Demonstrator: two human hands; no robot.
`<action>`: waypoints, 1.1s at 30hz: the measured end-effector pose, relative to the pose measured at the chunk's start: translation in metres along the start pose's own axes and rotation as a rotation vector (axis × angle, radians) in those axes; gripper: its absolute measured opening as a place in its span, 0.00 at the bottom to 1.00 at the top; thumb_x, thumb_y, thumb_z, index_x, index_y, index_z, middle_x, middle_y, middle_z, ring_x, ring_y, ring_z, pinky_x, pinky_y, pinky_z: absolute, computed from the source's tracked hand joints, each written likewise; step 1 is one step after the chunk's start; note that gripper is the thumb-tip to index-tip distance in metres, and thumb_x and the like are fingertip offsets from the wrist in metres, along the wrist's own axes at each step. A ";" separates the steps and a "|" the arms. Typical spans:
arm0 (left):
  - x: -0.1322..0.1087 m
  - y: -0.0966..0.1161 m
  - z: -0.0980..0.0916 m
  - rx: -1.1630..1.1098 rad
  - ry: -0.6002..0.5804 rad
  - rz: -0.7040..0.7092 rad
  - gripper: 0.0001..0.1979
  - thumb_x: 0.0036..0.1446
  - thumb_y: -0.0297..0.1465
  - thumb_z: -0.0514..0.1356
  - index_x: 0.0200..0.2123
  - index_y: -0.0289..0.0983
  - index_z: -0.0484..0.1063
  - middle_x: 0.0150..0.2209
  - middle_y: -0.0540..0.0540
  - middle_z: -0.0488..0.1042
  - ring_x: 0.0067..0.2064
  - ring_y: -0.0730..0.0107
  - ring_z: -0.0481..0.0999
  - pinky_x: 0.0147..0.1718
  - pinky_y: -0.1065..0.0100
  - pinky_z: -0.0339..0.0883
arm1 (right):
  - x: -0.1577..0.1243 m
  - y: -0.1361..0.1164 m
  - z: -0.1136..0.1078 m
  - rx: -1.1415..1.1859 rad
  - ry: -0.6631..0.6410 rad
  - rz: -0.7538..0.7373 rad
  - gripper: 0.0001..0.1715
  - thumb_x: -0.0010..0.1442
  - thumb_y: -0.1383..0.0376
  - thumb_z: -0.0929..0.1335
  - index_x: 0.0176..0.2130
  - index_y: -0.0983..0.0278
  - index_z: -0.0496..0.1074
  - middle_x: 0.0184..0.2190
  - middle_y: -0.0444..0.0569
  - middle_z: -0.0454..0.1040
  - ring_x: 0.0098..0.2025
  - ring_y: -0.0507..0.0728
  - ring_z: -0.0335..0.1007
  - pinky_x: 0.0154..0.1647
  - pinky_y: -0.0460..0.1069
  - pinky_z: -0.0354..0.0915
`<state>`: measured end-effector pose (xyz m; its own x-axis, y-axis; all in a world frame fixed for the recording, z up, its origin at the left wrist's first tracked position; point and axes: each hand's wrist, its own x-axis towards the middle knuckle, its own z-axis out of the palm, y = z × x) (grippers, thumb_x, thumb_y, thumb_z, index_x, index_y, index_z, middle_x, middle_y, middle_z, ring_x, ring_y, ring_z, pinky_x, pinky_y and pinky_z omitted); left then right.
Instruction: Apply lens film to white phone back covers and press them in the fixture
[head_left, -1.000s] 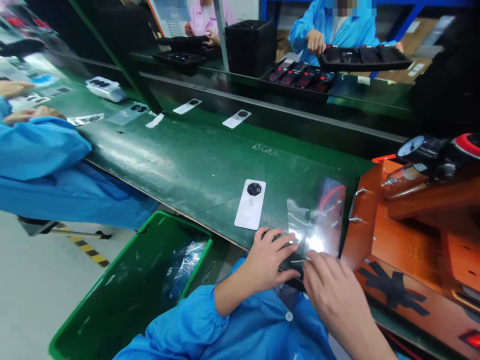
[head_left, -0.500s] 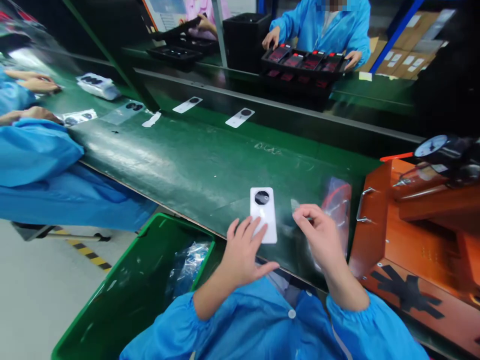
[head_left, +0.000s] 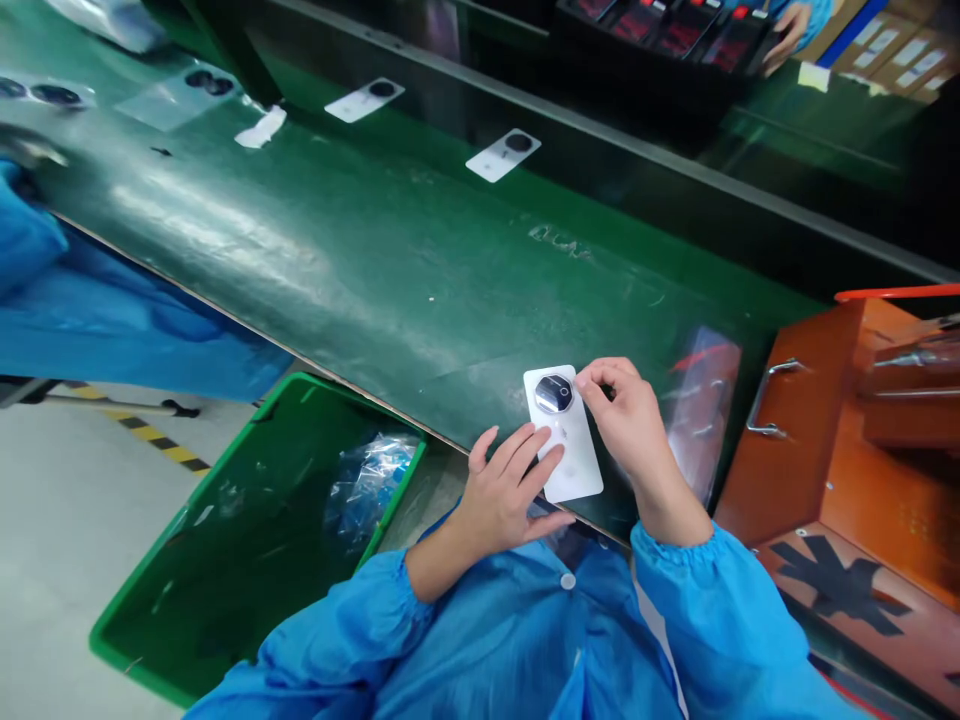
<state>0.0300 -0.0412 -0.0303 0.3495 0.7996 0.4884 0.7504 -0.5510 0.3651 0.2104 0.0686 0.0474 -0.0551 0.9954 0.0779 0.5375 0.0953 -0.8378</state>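
Note:
A white phone back panel (head_left: 574,465) lies tilted on the green bench, near its front edge. Its round black camera area (head_left: 553,394) has a shiny, angular outline. My left hand (head_left: 506,490) rests with spread fingers on the panel's lower left side. My right hand (head_left: 626,410) is pinched, thumb and forefinger at the right edge of the camera area. The small clear film seen in these fingertips a moment before can hardly be made out against the panel now.
Two more white panels, one left (head_left: 365,100) and one right (head_left: 503,155), lie along the bench's back. An orange machine (head_left: 799,430) stands at right beside a clear plastic bag (head_left: 705,410). A green bin (head_left: 262,500) holds crumpled plastic. A co-worker's blue sleeve (head_left: 30,225) shows at left.
My right hand has moved from beside the panel to its camera area, bringing the clear film. The panel is now more tilted in view. My head view has shifted downward.

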 end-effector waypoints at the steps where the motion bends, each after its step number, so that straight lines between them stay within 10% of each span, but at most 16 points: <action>1: -0.001 0.000 0.003 0.016 0.026 0.005 0.38 0.61 0.59 0.58 0.65 0.41 0.68 0.65 0.41 0.72 0.65 0.52 0.69 0.70 0.49 0.40 | 0.000 0.000 0.001 -0.016 -0.011 0.007 0.15 0.62 0.55 0.68 0.31 0.61 0.76 0.42 0.51 0.74 0.47 0.62 0.71 0.53 0.60 0.63; 33: 0.004 0.001 0.009 0.043 0.152 0.042 0.35 0.61 0.58 0.56 0.59 0.39 0.73 0.58 0.39 0.78 0.61 0.53 0.74 0.60 0.52 0.55 | 0.005 0.011 0.017 -0.209 0.032 -0.029 0.09 0.62 0.63 0.67 0.31 0.60 0.73 0.40 0.51 0.73 0.47 0.63 0.70 0.54 0.61 0.62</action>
<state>0.0372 -0.0359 -0.0353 0.2947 0.7291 0.6177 0.7615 -0.5697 0.3091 0.2015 0.0745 0.0294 -0.0482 0.9915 0.1208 0.6988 0.1198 -0.7052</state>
